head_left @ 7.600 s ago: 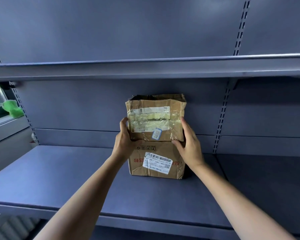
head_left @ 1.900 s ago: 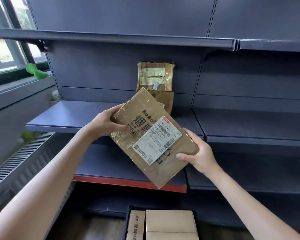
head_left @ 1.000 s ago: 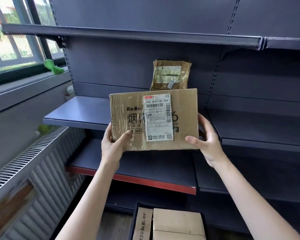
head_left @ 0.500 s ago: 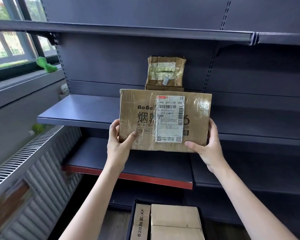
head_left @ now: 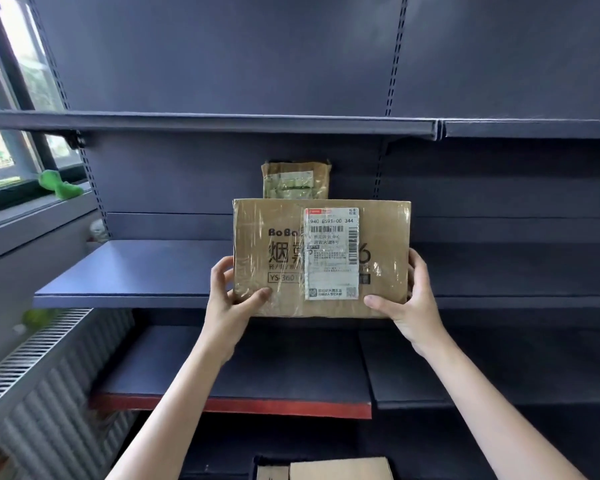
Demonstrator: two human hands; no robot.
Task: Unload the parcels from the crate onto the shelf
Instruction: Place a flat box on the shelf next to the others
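A flat cardboard parcel with a white shipping label on its near face is held up between both hands, level and upright, in front of the edge of the middle shelf. Whether its bottom edge rests on the shelf lip or hangs just before it cannot be told. The left hand grips the lower left corner, thumb pressed across the taped front and fingers curled round the side. The right hand grips the lower right corner in the same way, thumb on the front face near the label's corner, fingers wrapped behind the right edge. Both forearms reach up and forward from below, angled inward toward the parcel.

Behind it, farther back on the same shelf, a smaller taped parcel stands against the back panel. At the very bottom, the tops of more cardboard boxes show in the dark crate. A green toy sits on the window ledge to the left.
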